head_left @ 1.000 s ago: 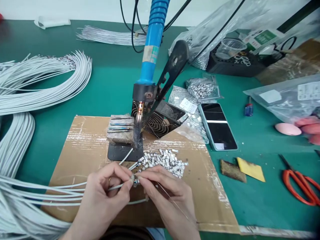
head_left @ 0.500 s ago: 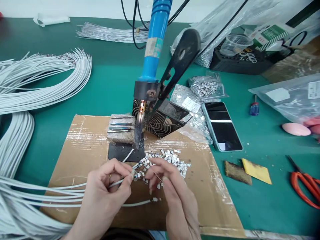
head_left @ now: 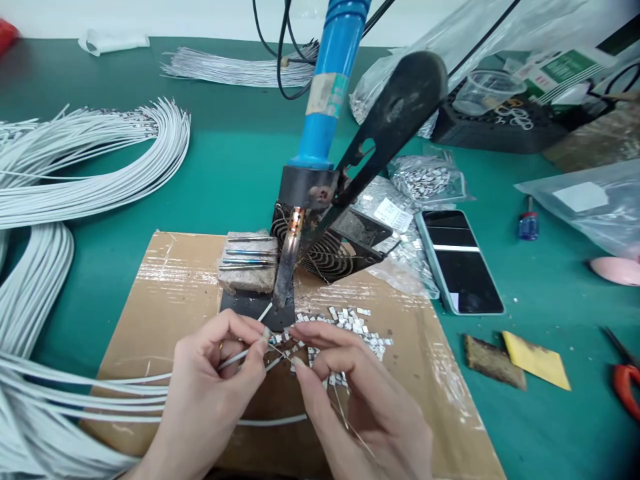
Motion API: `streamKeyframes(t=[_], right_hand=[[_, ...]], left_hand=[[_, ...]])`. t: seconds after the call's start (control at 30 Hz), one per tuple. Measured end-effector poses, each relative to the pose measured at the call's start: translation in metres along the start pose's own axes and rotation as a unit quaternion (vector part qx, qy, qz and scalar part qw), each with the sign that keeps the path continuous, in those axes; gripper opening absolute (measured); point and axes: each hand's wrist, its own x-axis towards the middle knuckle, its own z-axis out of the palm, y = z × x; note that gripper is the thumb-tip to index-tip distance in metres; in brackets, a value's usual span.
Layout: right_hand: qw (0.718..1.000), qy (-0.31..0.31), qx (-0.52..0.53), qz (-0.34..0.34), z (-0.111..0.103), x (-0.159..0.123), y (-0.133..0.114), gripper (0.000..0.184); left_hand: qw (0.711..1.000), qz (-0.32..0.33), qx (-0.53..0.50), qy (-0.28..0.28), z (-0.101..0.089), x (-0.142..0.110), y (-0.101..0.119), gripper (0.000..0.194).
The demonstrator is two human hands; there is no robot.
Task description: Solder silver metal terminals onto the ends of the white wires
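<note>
My left hand (head_left: 220,377) pinches a white cable (head_left: 233,359) between thumb and forefinger, below the tip of a blue soldering iron (head_left: 327,93) fixed in a black stand. Facing it, my right hand (head_left: 367,393) has thumb and fingers closed on a thin solder wire (head_left: 343,408), which trails back across the palm. The wire's front end points at the left fingertips; whether it touches the cable is too small to tell. Small silvery metal tabs (head_left: 360,325) lie scattered behind the right fingers. Another white cable (head_left: 273,421) runs along the cardboard under both hands.
Thick bundles of white cable (head_left: 150,180) fill the left side. A grey block with metal rods (head_left: 247,267) stands beside the iron on the cardboard (head_left: 165,287). Rightward lie a phone (head_left: 463,267), a yellow sponge (head_left: 537,360), a dark sponge (head_left: 493,360) and red-handled scissors (head_left: 625,387).
My right hand has moved in towards the left fingertips, bringing the solder wire close to them. My left hand keeps its pinch on the cable. The view has shifted slightly left.
</note>
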Motion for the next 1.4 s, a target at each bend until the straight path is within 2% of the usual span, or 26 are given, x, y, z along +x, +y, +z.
streamKeyframes(t=[0.4,0.67,0.93,1.13,1.4], right_hand=[[1.000,0.004,0.011,0.025,0.004,0.005,-0.001,0.020],[0.999,0.004,0.036,0.031,0.007,0.007,0.002,0.020],[0.993,0.029,0.078,0.084,0.011,0.010,-0.001,0.024],[0.995,0.027,0.069,0.070,0.013,0.014,-0.002,0.022],[0.991,0.044,0.089,0.087,0.016,0.015,-0.006,0.023]], left_hand=[[1.000,0.027,0.013,0.010,0.003,0.004,0.004,0.017],[0.996,0.085,0.003,-0.006,-0.001,0.011,-0.010,0.013],[0.997,0.081,-0.011,-0.004,0.003,0.019,0.002,0.013],[0.996,0.088,-0.023,-0.004,0.000,0.020,-0.004,0.013],[0.997,0.080,-0.016,0.003,0.003,0.022,0.010,0.012]])
